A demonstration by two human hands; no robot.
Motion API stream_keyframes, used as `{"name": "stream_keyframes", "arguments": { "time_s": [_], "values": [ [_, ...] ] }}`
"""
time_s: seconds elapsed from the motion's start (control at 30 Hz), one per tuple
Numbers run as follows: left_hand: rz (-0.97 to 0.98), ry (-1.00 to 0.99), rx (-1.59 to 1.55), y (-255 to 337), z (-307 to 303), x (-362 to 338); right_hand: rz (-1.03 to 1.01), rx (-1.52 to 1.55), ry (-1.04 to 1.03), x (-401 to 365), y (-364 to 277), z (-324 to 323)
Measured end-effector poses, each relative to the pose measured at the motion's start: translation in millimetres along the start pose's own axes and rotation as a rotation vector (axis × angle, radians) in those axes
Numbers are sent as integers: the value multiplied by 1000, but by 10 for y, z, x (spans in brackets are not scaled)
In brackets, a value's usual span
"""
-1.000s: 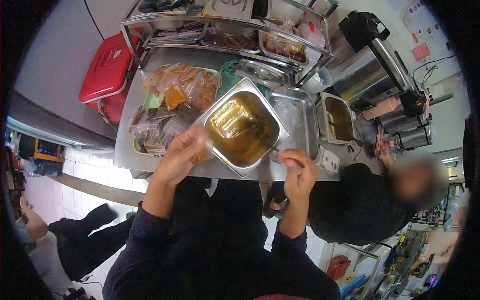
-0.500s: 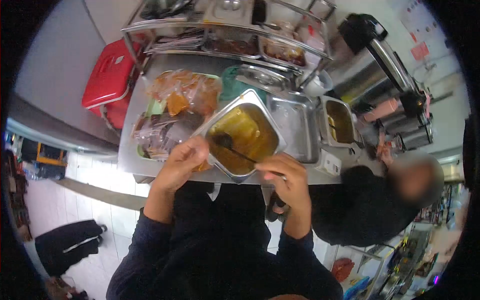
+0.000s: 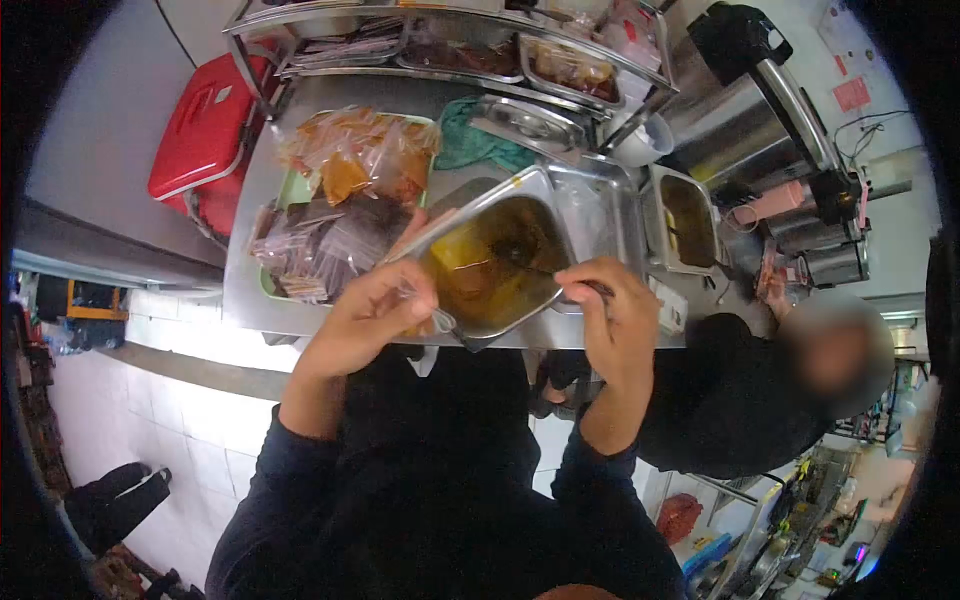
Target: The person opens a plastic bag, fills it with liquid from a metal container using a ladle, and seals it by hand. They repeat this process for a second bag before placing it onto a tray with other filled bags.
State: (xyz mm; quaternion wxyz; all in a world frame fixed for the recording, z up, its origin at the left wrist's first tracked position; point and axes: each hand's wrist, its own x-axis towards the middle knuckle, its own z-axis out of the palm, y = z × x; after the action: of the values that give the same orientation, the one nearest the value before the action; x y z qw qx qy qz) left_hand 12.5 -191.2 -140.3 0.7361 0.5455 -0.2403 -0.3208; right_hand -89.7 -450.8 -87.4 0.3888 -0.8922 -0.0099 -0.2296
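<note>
A deep steel pan (image 3: 553, 215) with yellow-brown sauce (image 3: 480, 275) stands tilted at the table's front edge. My right hand (image 3: 615, 315) pinches the handle of a dark ladle, whose bowl (image 3: 512, 250) lies in the sauce. Beside the pan's left corner, my left hand (image 3: 370, 315) is closed on a small piece of clear plastic (image 3: 440, 320). Left of the pan is a green tray (image 3: 297, 188) holding orange-filled plastic bags (image 3: 345, 170) and dark packets in clear wrap (image 3: 320, 245).
A steel tray (image 3: 628, 225) and a second sauce pan (image 3: 690, 225) stand to the right. Behind are a green cloth (image 3: 475, 140), a steel lid (image 3: 530, 125) and a rack (image 3: 450, 12). A red cooler (image 3: 200, 130) is at left; another person (image 3: 745, 395) is at right.
The ladle's bowl has moved rightward through the sauce, and my right hand has shifted right and up. Clear plastic now shows at my left hand's fingertips. The whole view has shifted slightly.
</note>
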Motion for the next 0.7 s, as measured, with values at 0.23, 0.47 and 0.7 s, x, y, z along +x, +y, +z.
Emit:
{"name": "stream_keyframes", "arguments": {
  "time_s": [0.23, 0.47, 0.7],
  "values": [
    [22, 30, -16, -75, -14, -32, 130, 132, -2, 16, 53, 220],
    [27, 56, -54, -72, 49, -91, 329, 272, 340, -447, 301, 430],
    [-33, 63, -110, -35, 84, -94, 569, 577, 530, -742, 250, 611]
  ]
}}
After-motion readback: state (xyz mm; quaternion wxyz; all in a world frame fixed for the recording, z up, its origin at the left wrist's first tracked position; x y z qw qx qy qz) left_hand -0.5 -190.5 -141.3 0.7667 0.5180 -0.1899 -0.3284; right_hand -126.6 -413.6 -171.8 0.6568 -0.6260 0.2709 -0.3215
